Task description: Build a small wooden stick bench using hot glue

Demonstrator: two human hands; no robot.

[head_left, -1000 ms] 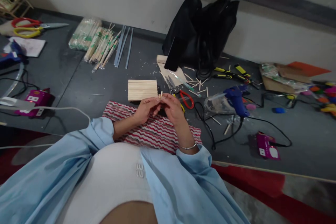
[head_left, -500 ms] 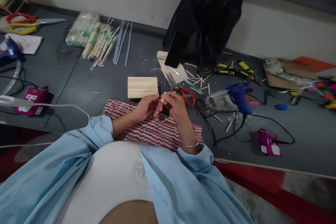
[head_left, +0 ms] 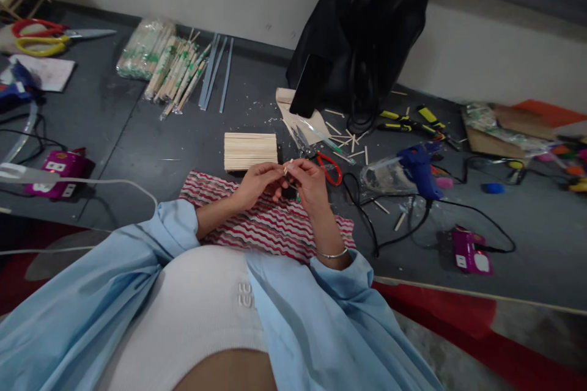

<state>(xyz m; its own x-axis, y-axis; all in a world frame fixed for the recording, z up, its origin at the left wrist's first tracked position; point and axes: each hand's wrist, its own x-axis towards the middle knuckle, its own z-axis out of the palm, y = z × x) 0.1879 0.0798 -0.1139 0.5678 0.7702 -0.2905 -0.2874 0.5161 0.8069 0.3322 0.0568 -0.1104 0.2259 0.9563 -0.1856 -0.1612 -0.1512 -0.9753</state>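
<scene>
My right hand [head_left: 312, 184] pinches a short, pale wooden stick piece [head_left: 287, 167] between thumb and fingertips. My left hand [head_left: 257, 186] meets it from the other side, its fingers closed on the same small piece, most of which the fingertips hide. Both hands are above a red, white and grey wavy-striped cloth [head_left: 257, 232]. Just beyond my left hand lies a flat block of wooden sticks [head_left: 250, 149] laid side by side. Red-handled scissors or pliers [head_left: 331, 170] lie close behind my right hand.
A blue glue gun [head_left: 419, 171] with a black cord stands on the right near a purple power box [head_left: 472, 250]. Cut sticks [head_left: 353, 142] lie scattered before a black bag [head_left: 358, 43] and phone [head_left: 309, 85]. Wrapped chopsticks [head_left: 178, 73] and large scissors [head_left: 41, 40] are at back left.
My left fingers have closed in on the stick piece, and less of it shows. My right hand stays almost in place. The view has shifted slightly.
</scene>
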